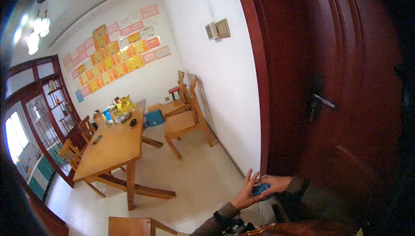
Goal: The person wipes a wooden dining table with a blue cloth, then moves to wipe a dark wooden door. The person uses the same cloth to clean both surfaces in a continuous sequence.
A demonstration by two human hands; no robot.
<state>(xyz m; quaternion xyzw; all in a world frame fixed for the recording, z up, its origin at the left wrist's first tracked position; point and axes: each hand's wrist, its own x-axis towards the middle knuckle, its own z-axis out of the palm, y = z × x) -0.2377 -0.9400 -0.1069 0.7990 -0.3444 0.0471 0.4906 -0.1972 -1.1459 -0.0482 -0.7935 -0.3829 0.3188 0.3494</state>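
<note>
Both of my hands are near the bottom, right of centre, in front of the lower end of a dark red door frame. A small blue object (260, 189), whose kind I cannot tell, sits between them. My left hand (245, 193) has its thumb at the object, with some fingers raised and spread. My right hand (276, 184) reaches in from the right and has its fingers closed on the object's upper side. Dark sleeves cover both wrists.
A wooden table (113, 148) bearing bags and a phone stands at left. Wooden chairs (183, 122) stand by the white wall; another chair (129, 226) is at the bottom edge. A dark red door (291, 74) with a metal handle (324, 101) rises at right. A blue box (155, 118) lies beyond the table.
</note>
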